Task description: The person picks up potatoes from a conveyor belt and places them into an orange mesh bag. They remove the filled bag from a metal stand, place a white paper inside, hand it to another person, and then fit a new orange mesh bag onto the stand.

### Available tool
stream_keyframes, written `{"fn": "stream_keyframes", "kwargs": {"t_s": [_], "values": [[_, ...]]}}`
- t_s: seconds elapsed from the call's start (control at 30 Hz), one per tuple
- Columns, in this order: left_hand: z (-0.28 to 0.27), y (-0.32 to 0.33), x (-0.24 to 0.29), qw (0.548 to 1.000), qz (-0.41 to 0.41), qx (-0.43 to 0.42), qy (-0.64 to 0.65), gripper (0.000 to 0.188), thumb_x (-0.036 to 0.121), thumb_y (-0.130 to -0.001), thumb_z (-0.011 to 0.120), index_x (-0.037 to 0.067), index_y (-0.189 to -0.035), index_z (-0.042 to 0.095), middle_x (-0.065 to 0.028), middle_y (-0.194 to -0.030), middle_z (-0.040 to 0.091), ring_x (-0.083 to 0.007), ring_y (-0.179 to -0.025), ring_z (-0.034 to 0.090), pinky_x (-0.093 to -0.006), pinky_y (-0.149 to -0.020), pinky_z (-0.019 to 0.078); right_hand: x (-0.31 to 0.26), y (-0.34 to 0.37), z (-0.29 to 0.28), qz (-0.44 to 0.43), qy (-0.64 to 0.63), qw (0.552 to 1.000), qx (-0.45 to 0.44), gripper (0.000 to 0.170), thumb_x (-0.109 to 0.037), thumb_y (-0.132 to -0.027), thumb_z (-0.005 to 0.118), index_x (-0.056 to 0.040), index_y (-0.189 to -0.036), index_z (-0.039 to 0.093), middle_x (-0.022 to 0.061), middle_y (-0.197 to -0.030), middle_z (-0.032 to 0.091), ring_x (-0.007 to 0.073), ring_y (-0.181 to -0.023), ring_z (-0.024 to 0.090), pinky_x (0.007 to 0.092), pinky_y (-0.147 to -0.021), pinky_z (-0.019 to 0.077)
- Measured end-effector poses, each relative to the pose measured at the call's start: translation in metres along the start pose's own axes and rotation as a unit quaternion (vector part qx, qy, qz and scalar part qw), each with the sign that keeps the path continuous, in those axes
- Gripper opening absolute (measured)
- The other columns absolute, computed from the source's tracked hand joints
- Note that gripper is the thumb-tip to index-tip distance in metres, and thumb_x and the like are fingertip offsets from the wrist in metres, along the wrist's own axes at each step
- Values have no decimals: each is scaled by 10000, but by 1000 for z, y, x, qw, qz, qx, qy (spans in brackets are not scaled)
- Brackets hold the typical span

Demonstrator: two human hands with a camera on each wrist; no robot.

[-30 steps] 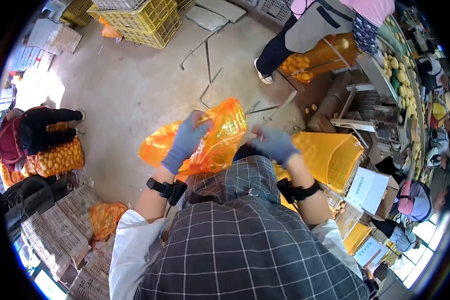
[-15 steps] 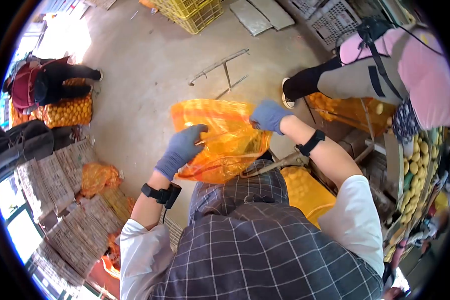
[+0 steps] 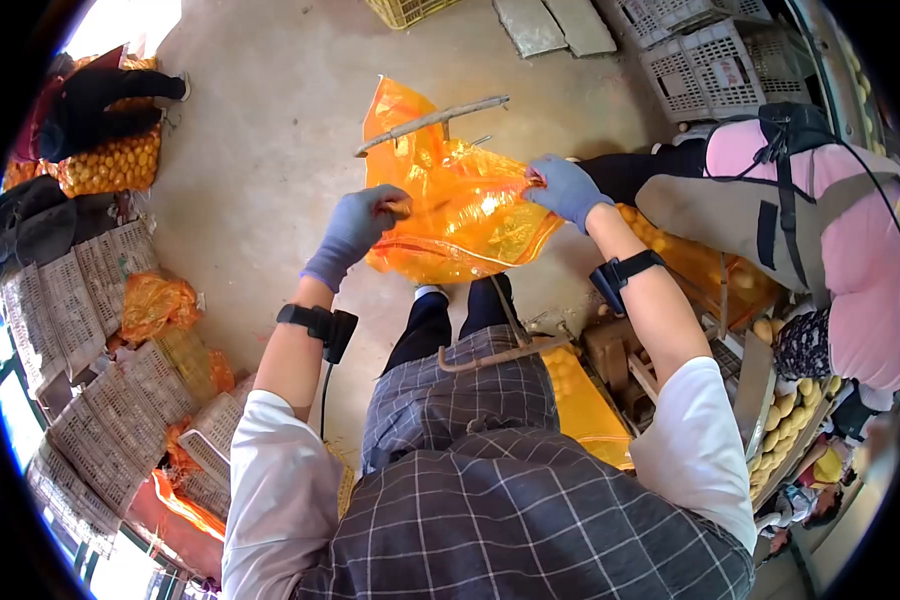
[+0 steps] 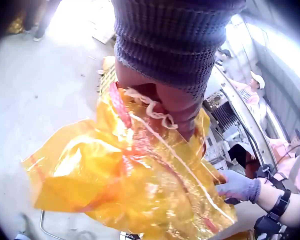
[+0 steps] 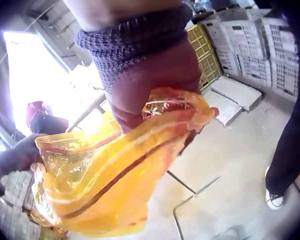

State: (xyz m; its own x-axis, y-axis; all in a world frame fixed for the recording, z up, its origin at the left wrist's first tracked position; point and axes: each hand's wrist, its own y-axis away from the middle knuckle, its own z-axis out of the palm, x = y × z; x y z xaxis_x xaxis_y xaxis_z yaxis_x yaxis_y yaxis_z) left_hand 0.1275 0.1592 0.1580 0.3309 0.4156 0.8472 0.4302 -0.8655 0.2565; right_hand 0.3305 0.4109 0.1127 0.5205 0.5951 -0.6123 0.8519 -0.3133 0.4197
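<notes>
A thin orange mesh bag with a red stripe and white cord along its edge spreads between my two gloved hands. My left hand holds one side, fingers curled at the bag's edge. The opposite side is gripped by my right hand, its fingers closed on bunched material; the right wrist view shows the rim gathered under that hand. A metal stand has one bar overlapping the bag's far part and a curved bar close to my apron.
A person in pink bends at the right, beside fruit on a sorting line. Filled bags lie far left near another person. Grey crates stand back right, and flattened crates lie at the left.
My right hand, apart from the bag at first, has taken hold of its edge. The bag has moved forward and spread out between both hands. The head view has shifted.
</notes>
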Motion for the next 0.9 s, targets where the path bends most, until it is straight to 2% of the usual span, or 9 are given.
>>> {"fn": "stream_keyframes", "kwargs": {"t_s": [0.1, 0.23, 0.27, 0.3, 0.4, 0.5, 0.63, 0.77, 0.9], "values": [[-9, -18, -13, 989, -128, -12, 74, 139, 145, -796, 545, 50, -879, 603, -39, -658, 572, -112, -499, 463, -240, -492, 401, 10, -29, -15, 20, -32, 998, 59, 155, -87, -718, 564, -62, -871, 575, 143, -844, 563, 298, -795, 566, 355, -705, 457], [-9, -34, -21, 988, -144, 11, 51, 223, 254, -814, 581, 36, -849, 607, -16, -664, 568, -94, -507, 449, -240, -490, 388, 17, -64, -24, 24, -182, 980, 78, 231, -42, -707, 512, -49, -926, 585, 141, -857, 593, 263, -773, 581, 326, -687, 464], [-9, -39, -34, 998, -22, 47, -21, 244, 262, -805, 597, 20, -834, 606, -2, -668, 570, -116, -548, 482, -267, -522, 408, 27, -79, -18, -8, -199, 975, 103, 257, -33, -702, 499, -44, -943, 586, 138, -862, 602, 250, -761, 584, 319, -671, 467], [-10, -41, -26, 999, -33, 40, 12, 254, 266, -795, 610, 15, -833, 607, 1, -666, 569, -121, -564, 491, -274, -534, 414, 27, -90, -18, -41, -215, 967, 127, 282, -24, -697, 487, -40, -961, 586, 134, -867, 610, 238, -749, 587, 313, -656, 469], [-12, -40, -19, 992, -4, 27, 122, 284, 266, -757, 663, -2, -837, 616, 10, -626, 546, -95, -563, 480, -257, -520, 405, 22, -102, -28, 50, -258, 964, 39, 340, -20, -695, 478, -40, -1019, 579, 111, -839, 616, 193, -684, 578, 283, -610, 469], [-17, -44, -23, 968, -185, 48, 165, 294, 280, -760, 662, 1, -846, 625, 14, -588, 517, -59, -512, 436, -223, -470, 366, 14, -108, -32, 80, -309, 948, 10, 368, 14, -702, 464, -34, -1056, 555, 25, -705, 532, 71, -526, 461, 196, -474, 383], [-13, -45, -21, 971, -165, 111, 136, 328, 326, -784, 627, 6, -855, 639, 37, -534, 462, -48, -455, 392, -207, -429, 321, 8, -114, -36, 92, -317, 944, -17, 358, -15, -712, 465, -46, -1051, 574, 45, -717, 556, 79, -533, 469, 208, -477, 387], [-7, -49, -26, 973, -93, 212, 23, 386, 390, -768, 609, 39, -927, 641, -50, -533, 528, -101, -453, 472, -255, -469, 397, 2, -116, -49, 100, -327, 939, -42, 318, -42, -729, 464, -47, -1013, 605, 69, -738, 588, 91, -597, 515, 225, -539, 430], [-12, -46, -6, 966, -188, 175, -22, 427, 449, -774, 565, 67, -950, 637, -105, -603, 574, -179, -538, 564, -299, -535, 441, -5, -118, -55, 99, -312, 944, -51, 308, -33, -724, 476, -39, -1000, 612, 56, -736, 585, 93, -602, 509, 221, -539, 421]]}}
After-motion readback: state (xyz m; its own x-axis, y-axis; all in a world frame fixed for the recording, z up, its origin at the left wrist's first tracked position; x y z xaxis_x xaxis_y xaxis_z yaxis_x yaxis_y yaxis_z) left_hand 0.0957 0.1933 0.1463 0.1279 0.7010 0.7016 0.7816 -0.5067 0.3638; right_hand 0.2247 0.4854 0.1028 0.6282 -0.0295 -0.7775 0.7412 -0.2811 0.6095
